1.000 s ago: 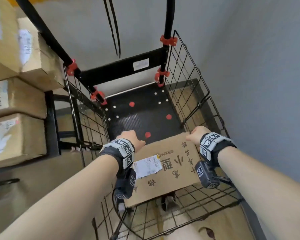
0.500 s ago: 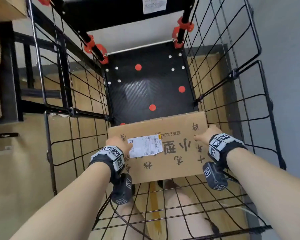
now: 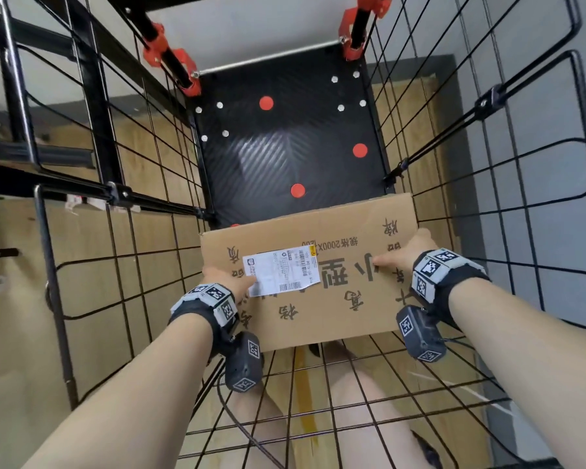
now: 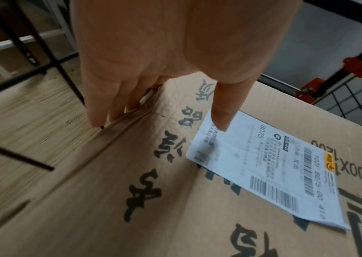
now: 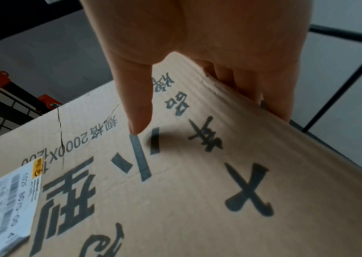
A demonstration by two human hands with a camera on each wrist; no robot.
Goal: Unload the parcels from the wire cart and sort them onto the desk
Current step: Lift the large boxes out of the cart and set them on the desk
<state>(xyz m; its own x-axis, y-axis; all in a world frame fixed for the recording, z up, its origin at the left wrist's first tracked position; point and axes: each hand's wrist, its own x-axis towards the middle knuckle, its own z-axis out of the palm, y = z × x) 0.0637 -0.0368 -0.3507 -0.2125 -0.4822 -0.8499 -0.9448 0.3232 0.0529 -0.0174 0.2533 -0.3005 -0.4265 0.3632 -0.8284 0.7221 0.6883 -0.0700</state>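
A flat brown cardboard parcel (image 3: 322, 258) with black printed characters and a white shipping label (image 3: 279, 272) lies inside the black wire cart (image 3: 156, 184), near its front. My left hand (image 3: 225, 280) grips the parcel's left edge, thumb on the label (image 4: 263, 167) and fingers (image 4: 109, 107) wrapped down over the side. My right hand (image 3: 403, 255) grips the right edge, thumb (image 5: 138, 111) pressed on the top face (image 5: 175, 191), fingers curled under the edge. The parcel's underside is hidden.
The cart's black ribbed floor (image 3: 285, 157) with red dots shows beyond the parcel. Wire mesh walls (image 3: 487, 184) rise close on both sides, with orange clamps (image 3: 170, 62) on the rear posts. A black frame (image 3: 48, 157) stands left, wooden flooring below, a grey wall right.
My view has dropped deeper into the cart and closer to the parcel. Both hands have slid from its far edge to its left and right edges, thumbs now on top.
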